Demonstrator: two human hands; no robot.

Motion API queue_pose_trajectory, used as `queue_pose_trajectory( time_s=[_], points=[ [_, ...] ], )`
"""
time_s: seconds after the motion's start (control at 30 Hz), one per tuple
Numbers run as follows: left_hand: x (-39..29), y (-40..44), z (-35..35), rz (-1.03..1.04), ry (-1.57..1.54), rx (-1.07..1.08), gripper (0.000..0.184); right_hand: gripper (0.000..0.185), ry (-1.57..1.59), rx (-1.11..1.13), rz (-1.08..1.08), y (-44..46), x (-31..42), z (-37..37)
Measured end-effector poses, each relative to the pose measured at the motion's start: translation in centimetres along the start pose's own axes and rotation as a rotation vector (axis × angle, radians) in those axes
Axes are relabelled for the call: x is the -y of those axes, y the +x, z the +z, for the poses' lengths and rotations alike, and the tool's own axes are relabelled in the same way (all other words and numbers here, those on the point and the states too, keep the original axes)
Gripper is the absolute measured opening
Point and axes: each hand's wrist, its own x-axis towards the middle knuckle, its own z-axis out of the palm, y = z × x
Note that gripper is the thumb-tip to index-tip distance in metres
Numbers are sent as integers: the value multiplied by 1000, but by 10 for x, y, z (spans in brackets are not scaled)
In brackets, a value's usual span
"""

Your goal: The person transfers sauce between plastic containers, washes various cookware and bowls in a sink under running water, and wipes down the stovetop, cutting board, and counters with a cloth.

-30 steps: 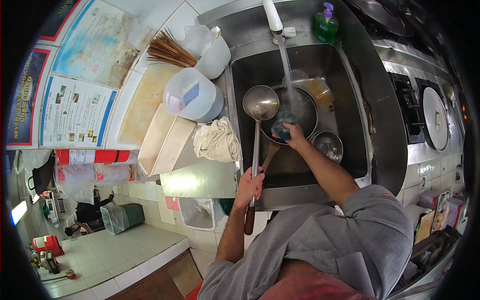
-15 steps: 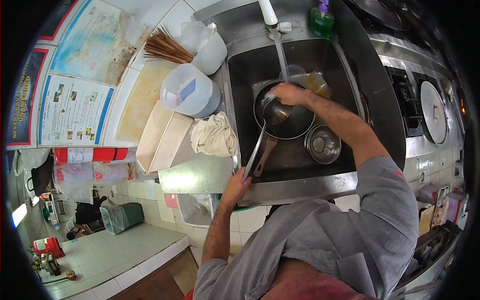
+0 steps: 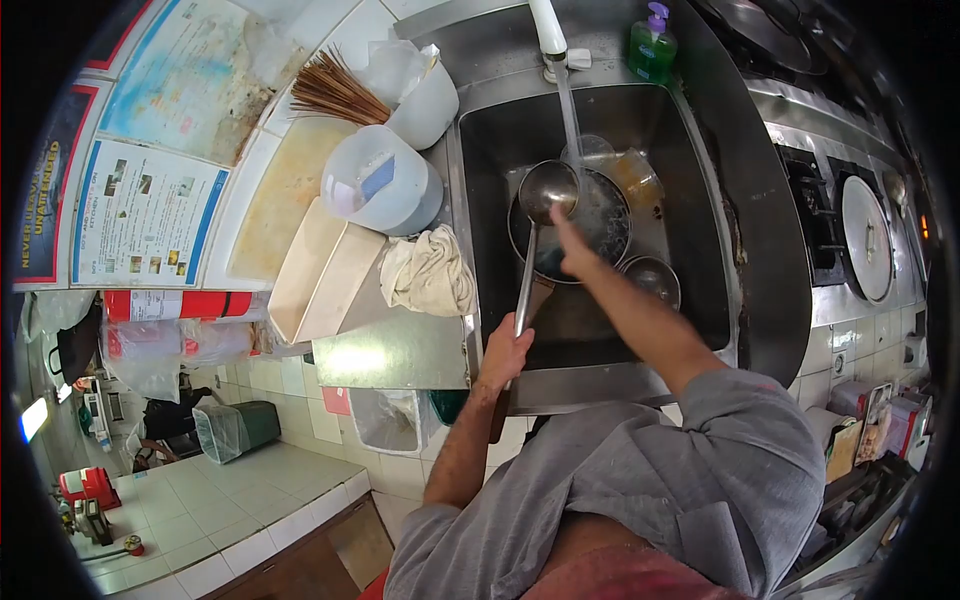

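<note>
My left hand [image 3: 508,352] is closed round the long metal handle of a ladle [image 3: 548,190]. The ladle's round bowl is raised over the sink, beside the stream from the tap [image 3: 546,28]. Just below the bowl is my right hand [image 3: 574,243], smeared by motion; its grip cannot be made out. Under both lies a dark frying pan [image 3: 612,250] with foamy water in it, its brown handle partly hidden behind the ladle. A metal bowl [image 3: 655,280] sits to the right of the pan, partly covered by my right forearm.
The steel sink [image 3: 690,320] also holds a clear container [image 3: 637,178] with brownish residue. Green soap [image 3: 652,50] stands behind. On the left are a crumpled cloth [image 3: 430,272], a beige tray [image 3: 325,270] and a white tub [image 3: 385,185]. A stove with a lid [image 3: 865,240] is right.
The ladle bowl has risen from the pan toward the tap stream. My right hand has drawn back toward me from the ladle bowl, and my left hand has shifted slightly right.
</note>
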Motion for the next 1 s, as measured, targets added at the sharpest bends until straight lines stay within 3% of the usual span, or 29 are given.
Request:
queue_pose_trajectory(
  time_s=[0.1,0.13,0.2,0.23,0.3,0.4,0.57,0.6,0.67,0.77,0.87,0.9,0.93,0.97,1.0],
  points=[
    [-33,2,5,-174,27,50,26,73,-76,234,-168,-17,-10,27],
    [-30,5,10,-17,104,-25,27,73,-85,243,-163,-23,-10,27],
    [-11,25,15,374,277,-203,26,61,-406,181,-304,-32,0,29],
    [-24,25,7,377,276,-216,26,61,-412,191,-311,-40,-9,28],
    [-49,27,-8,-187,-115,34,21,51,-948,196,-582,-62,-36,18],
    [-44,26,-26,-227,-272,35,16,47,-1150,344,-736,-119,8,9],
    [-32,20,-18,-336,-752,205,15,37,-757,458,-1180,-207,106,116],
    [-33,20,-14,-338,-743,220,15,40,-742,584,-1289,-203,117,147],
    [-37,23,-11,-349,-1056,317,15,44,-809,279,-1791,-193,123,192],
    [-58,27,-11,-300,-1153,382,14,44,-956,346,-1662,-150,137,191],
    [-79,28,-9,-313,-1144,383,14,36,-1051,316,-1180,-70,158,134],
    [-78,31,-8,-315,-1147,388,14,31,-943,210,-1244,-14,155,110],
    [-76,34,-6,-333,-1204,435,14,26,-823,130,-1118,35,156,84],
    [-76,37,-4,-350,-1260,483,14,21,-342,236,-587,41,161,61],
    [-77,38,-2,-357,-1258,492,14,19,-260,195,-608,57,161,42]
  ],
)
